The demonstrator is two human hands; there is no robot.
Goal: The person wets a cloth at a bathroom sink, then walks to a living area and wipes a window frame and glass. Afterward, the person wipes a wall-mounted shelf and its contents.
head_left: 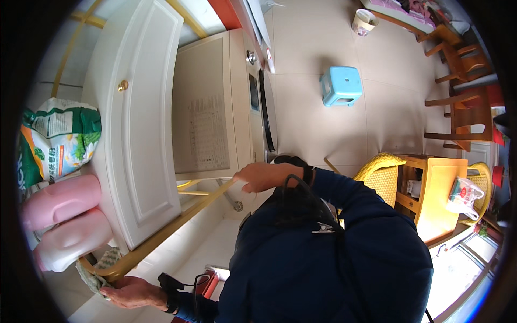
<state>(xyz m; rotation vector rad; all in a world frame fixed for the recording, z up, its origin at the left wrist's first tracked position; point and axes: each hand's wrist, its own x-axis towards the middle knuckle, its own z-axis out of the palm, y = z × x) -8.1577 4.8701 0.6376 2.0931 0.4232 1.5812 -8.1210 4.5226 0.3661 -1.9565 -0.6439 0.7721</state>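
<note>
My left hand holds a green-and-white patterned cloth against the curved corner of a yellow metal rail at the lower left. The cloth wraps partly round the rail, and some of it is hidden behind it. My right hand is at the far end of the same rail, fingertips touching it; whether the fingers close round it does not show. Beside the rail stands a white cabinet with a panelled door and a round brass knob.
A pink bottle, a paler bottle and a green detergent bag are at the left. A beige appliance adjoins the cabinet. A blue stool and a yellow woven chair stand rightward.
</note>
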